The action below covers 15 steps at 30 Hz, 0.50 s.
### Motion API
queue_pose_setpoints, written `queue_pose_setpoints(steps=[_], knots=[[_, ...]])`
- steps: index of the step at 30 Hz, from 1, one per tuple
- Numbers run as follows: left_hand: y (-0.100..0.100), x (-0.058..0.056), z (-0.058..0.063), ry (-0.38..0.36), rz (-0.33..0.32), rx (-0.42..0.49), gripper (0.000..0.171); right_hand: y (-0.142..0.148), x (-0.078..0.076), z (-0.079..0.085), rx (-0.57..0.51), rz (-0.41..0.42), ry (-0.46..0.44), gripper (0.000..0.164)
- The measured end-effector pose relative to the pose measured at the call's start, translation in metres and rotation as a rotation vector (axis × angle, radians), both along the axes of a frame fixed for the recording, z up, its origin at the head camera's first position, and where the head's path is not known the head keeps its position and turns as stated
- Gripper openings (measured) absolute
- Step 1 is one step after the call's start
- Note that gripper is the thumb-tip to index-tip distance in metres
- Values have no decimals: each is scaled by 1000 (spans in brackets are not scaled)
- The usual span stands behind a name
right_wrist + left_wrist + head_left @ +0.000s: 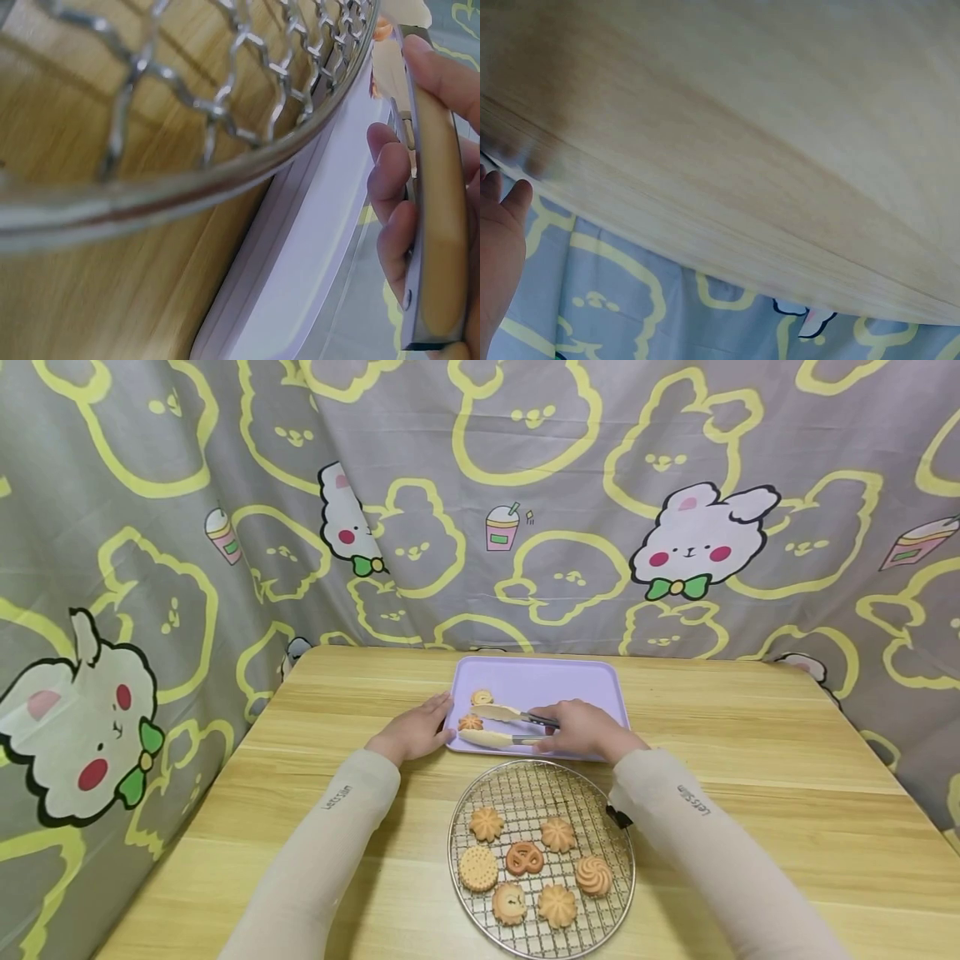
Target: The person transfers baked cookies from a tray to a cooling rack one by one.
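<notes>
My right hand (581, 728) grips a pair of kitchen tongs (439, 225) above the lilac tray (555, 681). Its fingers curl round the handles in the right wrist view. The parted cream tips reach toward the tray's left side. A flower-shaped cookie (471, 722) lies between them; contact with either tip is unclear. Just behind the upper tip sits a cookie with a face (482, 697). My left hand (415, 729) touches the left edge of the tray, fingers extended. Only part of that hand (501, 247) enters the left wrist view.
Nearer the body, a round wire rack (517, 777) bears several cookies, among them a pretzel-shaped one (524, 858) and a swirled one (594, 877). Tray and rack stand on a wooden table (360, 693). A patterned curtain (420, 635) hangs behind and to the sides.
</notes>
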<state>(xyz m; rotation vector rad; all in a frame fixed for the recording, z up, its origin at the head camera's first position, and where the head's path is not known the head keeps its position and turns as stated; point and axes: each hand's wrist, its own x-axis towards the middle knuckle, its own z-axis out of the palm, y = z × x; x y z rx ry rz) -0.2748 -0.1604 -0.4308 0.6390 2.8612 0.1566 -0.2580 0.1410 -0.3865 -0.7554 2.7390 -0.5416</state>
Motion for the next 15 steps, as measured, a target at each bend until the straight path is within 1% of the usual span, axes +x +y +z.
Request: queue_pose_setpoints(steps=[8,15], knots=[[0,0,1,4,8,3,69,-1,-2,-2,8,22,27,65],[0,1,2,-9,15,11,70,-1,-1,-4,6,13,20,64]])
